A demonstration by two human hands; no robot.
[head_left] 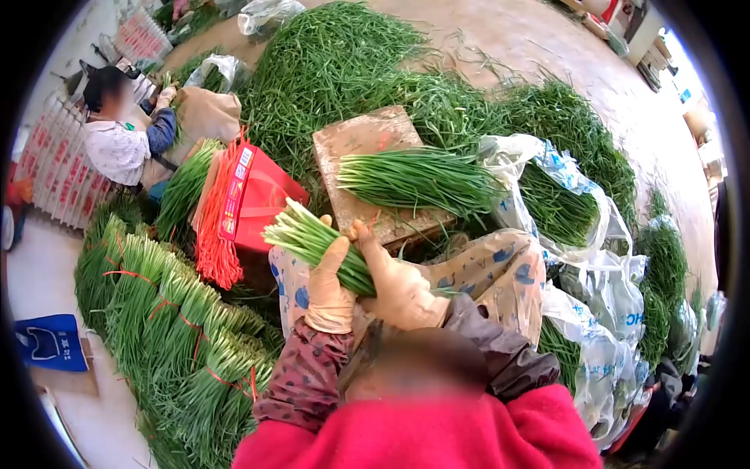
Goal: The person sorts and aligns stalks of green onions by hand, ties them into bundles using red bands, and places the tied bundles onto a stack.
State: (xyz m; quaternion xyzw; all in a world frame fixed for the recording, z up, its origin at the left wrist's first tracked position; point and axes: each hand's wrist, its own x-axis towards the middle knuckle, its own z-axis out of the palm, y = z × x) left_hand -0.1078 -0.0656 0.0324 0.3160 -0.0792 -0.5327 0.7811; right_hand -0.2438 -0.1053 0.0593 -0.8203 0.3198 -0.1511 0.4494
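My left hand [330, 291], in a pale glove, is closed round a bundle of green stalks [312, 241] with whitish ends pointing up and left. My right hand [400, 285], gloved too, grips the same bundle from the right, its fingertips near the stalks. Just beyond, a larger loose bunch of green stalks [422, 178] lies on a worn wooden board [367, 133]. To the left of the hands stands a red box [269, 195] with many red ties [215, 234] hanging over its side.
Tied bundles [168, 320] are stacked at the left. A large heap of greens [336, 62] lies behind the board. Plastic bags with greens [578, 195] stand at the right. A co-worker [121, 141] sits at the upper left, beside stacked printed cartons [62, 152].
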